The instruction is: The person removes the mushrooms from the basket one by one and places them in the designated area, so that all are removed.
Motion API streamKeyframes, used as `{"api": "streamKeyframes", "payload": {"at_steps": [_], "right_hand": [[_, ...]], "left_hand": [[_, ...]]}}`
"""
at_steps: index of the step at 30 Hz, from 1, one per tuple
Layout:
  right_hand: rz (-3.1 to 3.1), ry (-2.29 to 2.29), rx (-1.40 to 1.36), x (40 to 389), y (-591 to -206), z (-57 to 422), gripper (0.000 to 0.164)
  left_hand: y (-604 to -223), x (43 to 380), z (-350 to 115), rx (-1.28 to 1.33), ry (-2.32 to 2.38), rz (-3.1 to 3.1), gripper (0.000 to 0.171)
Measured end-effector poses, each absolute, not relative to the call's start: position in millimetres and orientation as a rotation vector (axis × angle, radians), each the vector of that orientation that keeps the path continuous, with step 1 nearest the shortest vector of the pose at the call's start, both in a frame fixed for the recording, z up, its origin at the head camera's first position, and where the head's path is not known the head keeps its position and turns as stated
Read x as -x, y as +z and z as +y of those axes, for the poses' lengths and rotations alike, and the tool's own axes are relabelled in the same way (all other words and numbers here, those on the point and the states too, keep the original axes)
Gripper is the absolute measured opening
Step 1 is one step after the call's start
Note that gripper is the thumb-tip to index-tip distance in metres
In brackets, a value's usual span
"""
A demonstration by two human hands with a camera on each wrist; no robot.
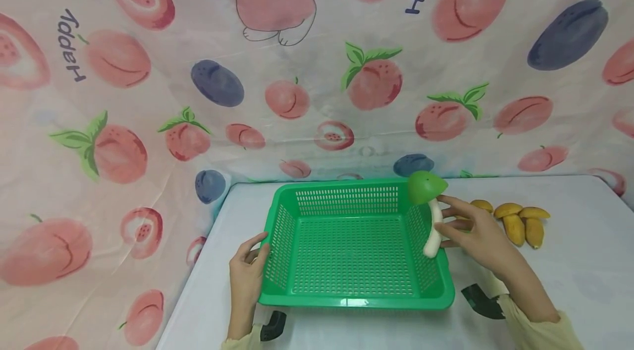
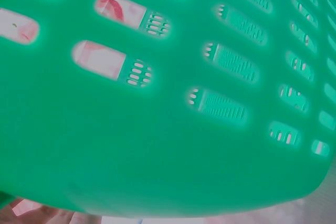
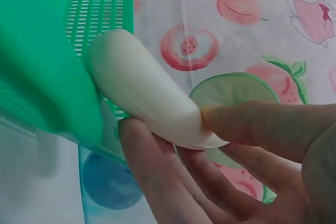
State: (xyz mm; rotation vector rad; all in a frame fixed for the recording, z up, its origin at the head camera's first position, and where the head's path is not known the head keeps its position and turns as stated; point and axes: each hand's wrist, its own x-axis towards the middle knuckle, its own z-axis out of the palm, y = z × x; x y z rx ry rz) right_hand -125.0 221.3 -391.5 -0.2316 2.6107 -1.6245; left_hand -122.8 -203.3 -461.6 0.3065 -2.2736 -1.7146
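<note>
A green plastic basket point(image 1: 353, 253) with perforated walls stands on the white table. My left hand point(image 1: 247, 270) grips its left rim; in the left wrist view the basket wall point(image 2: 157, 145) fills most of the picture, with fingers at the lower left. My right hand point(image 1: 470, 231) holds a toy mushroom point(image 1: 433, 229) by its white stem, thumb on one side and fingers on the other. Its green cap point(image 1: 425, 187) points up over the basket's right rim. In the right wrist view the stem point(image 3: 142, 85) leans beside the basket wall, the cap partly hidden behind my thumb.
Several small yellow-brown toy mushrooms point(image 1: 534, 229) lie on the table point(image 1: 559, 284) right of the basket, partly behind my right hand. A fruit-printed cloth point(image 1: 317, 91) hangs behind and at the left. Black wrist mounts point(image 1: 273, 326) sit by both wrists.
</note>
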Motion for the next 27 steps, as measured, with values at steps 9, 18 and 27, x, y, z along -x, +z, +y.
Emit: {"api": "streamKeyframes", "payload": {"at_steps": [9, 18, 27], "right_hand": [[2.592, -1.646, 0.218, 124, -393, 233, 0.066], [2.710, -1.512, 0.148, 117, -394, 249, 0.067], [2.762, -1.434, 0.103, 111, -400, 272, 0.066]], "left_hand": [[-461, 124, -203, -0.316, -1.731, -2.270, 0.030], [-463, 124, -204, -0.283, -1.717, -2.255, 0.029], [-464, 123, -204, -0.283, -1.722, -2.252, 0.029]]}}
